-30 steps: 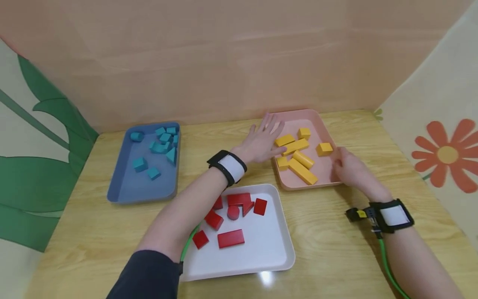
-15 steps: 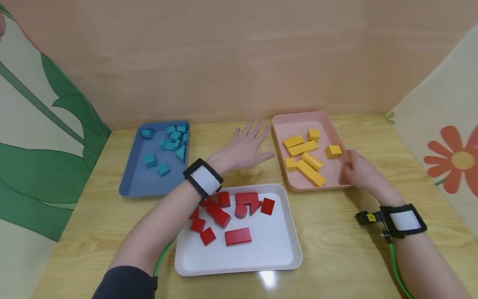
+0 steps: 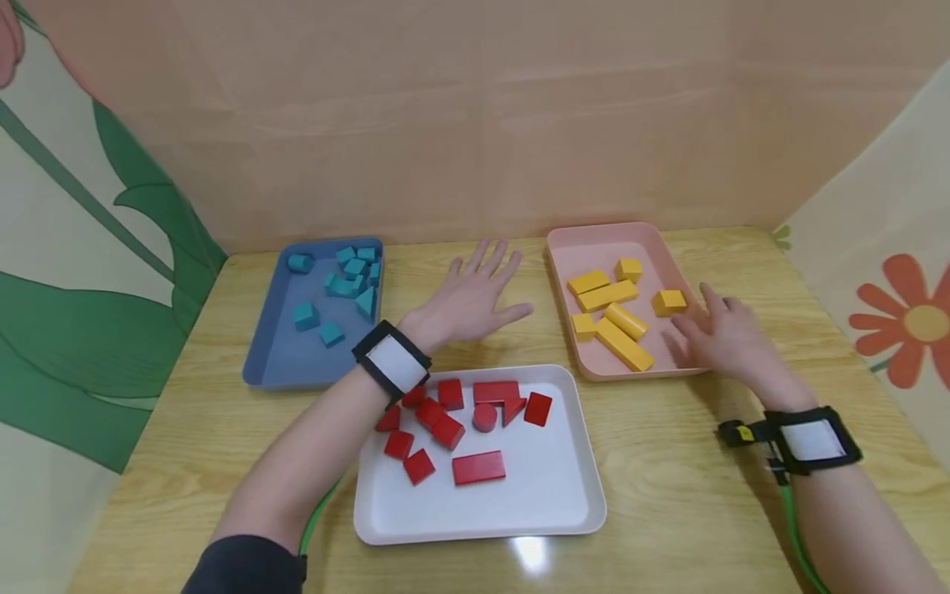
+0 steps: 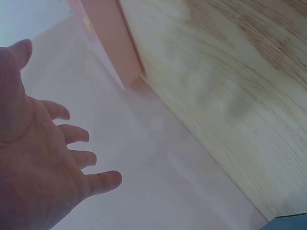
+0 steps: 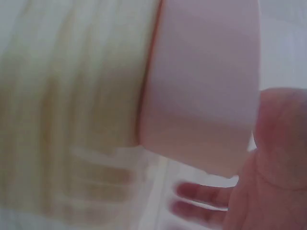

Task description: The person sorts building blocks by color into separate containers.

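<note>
My left hand (image 3: 466,304) is spread above the table between the blue and pink trays, palm down, holding nothing. In the left wrist view its separated fingers (image 4: 103,182) show beside the pink tray's wall. My right hand (image 3: 731,340) is at the right front corner of the pink tray (image 3: 586,234), fingers loosened and thumb over the rim. The right wrist view shows that hand (image 5: 268,158) close by the tray's outer wall (image 5: 201,72). Inside the pink tray lie several yellow blocks (image 3: 607,295), including a cylinder (image 3: 626,322) and a cube (image 3: 669,303) near my right thumb.
A blue tray (image 3: 260,363) with several blue blocks (image 3: 305,316) stands at the back left. In front, a white tray (image 3: 534,511) holds several red blocks (image 3: 478,468), partly under my left forearm. A paper-covered wall (image 3: 475,124) rises behind the wooden table (image 3: 668,462).
My left hand has moved left, away from over the pink tray. The right hand's fingers have gone from gripping the tray's edge to opened out. The blocks have kept their places.
</note>
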{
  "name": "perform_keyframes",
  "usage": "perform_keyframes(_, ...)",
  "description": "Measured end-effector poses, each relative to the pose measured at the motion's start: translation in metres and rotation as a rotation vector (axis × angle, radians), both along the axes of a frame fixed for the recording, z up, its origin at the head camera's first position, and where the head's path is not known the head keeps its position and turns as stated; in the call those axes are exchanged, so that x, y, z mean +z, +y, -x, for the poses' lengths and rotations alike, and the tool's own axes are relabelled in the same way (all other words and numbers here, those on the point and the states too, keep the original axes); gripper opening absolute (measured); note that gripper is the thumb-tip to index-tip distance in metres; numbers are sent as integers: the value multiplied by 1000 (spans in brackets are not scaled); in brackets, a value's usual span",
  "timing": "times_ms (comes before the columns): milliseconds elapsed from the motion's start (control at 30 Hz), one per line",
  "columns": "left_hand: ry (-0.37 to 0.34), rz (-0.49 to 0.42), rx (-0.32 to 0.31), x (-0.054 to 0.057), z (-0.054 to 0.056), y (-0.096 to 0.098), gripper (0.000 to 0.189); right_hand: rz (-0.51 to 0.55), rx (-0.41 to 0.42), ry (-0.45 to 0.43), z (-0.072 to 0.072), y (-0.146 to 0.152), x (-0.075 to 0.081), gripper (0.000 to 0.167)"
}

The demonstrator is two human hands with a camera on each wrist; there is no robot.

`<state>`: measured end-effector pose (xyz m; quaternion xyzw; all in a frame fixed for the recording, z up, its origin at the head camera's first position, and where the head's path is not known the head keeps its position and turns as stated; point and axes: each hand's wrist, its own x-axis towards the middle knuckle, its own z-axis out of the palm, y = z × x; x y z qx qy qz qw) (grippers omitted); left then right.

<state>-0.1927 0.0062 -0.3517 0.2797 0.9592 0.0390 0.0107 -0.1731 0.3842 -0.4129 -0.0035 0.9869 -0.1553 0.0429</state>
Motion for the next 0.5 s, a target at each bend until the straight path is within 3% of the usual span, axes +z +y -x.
perform_keyframes(167, 0, 9, 7, -2, 2, -1, 83, -107, 55, 105, -3, -2, 7, 77)
perform_keyframes(500, 8, -4, 28, -3, 0, -6, 84, -105, 129, 109, -5, -21, 23, 73)
